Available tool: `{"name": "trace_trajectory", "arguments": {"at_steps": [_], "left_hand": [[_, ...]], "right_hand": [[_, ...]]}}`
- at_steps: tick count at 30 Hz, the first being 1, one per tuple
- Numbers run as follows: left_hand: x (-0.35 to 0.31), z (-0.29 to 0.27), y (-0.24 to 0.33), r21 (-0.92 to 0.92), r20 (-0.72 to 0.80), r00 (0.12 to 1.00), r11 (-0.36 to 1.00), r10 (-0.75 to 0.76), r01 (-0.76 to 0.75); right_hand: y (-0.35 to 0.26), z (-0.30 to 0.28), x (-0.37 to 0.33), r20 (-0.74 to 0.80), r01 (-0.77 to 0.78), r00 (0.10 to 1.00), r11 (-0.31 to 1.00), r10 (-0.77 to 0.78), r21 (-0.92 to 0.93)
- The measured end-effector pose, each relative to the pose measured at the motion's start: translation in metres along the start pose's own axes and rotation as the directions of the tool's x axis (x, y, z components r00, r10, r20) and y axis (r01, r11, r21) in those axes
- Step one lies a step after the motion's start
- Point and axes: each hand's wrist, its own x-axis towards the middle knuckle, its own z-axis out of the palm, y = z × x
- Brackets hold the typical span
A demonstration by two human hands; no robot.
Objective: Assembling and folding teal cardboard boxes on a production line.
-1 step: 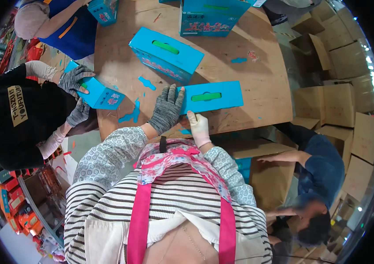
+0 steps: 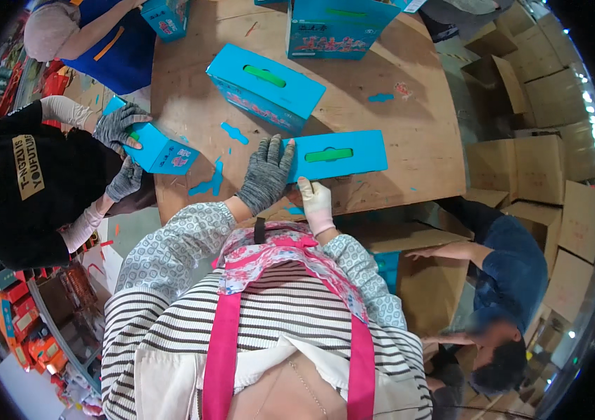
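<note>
A blue carton with a green carry handle (image 2: 337, 155) stands near the front edge of the wooden table, handle side up. My left hand (image 2: 267, 175), in a grey knit glove, grips its left end, with fingertips at the top corner. My right hand (image 2: 317, 205), in a white glove, pinches the near edge close to the left corner; some of its fingers are hidden below that edge. Just beyond stands a second blue carton (image 2: 266, 87) with a green handle, untouched by either hand.
Blue cardboard scraps (image 2: 234, 133) lie on the wooden table (image 2: 409, 154). A larger blue carton (image 2: 332, 31) stands at the far side. On the left, a co-worker's gloved hands (image 2: 121, 126) hold another blue carton (image 2: 164, 150). At right, a person (image 2: 511, 259) bends by an open brown box (image 2: 430, 287).
</note>
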Motion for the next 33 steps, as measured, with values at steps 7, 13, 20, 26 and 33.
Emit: {"name": "trace_trajectory", "arguments": {"at_steps": [7, 13, 20, 26, 33], "left_hand": [[-0.002, 0.011, -0.002, 0.074, -0.069, 0.997, 0.996, 0.047, -0.041], [-0.002, 0.021, 0.003, 0.192, -0.14, 0.99, 0.981, 0.024, 0.003], [0.002, 0.003, 0.017, 0.13, -0.027, 0.997, 0.988, -0.075, 0.078], [0.051, -0.045, -0.12, -0.628, 0.119, 0.99, 0.767, -0.07, 0.13], [0.127, -0.002, -0.25, -0.586, 0.142, 0.841, 0.64, -0.522, 0.497]], "right_hand": [[-0.054, -0.003, 0.0, 0.321, -0.575, 0.812, 0.578, 0.486, 0.579], [-0.044, -0.005, 0.007, 0.382, -0.556, 0.827, 0.499, 0.412, 0.665], [-0.049, -0.019, 0.007, 0.352, -0.486, 0.863, 0.787, 0.363, 0.381], [-0.018, -0.052, -0.009, 0.575, -0.568, 0.759, 0.743, 0.306, 0.355], [-0.006, -0.057, -0.001, 0.648, -0.785, 0.608, 0.465, 0.459, 0.408]]}}
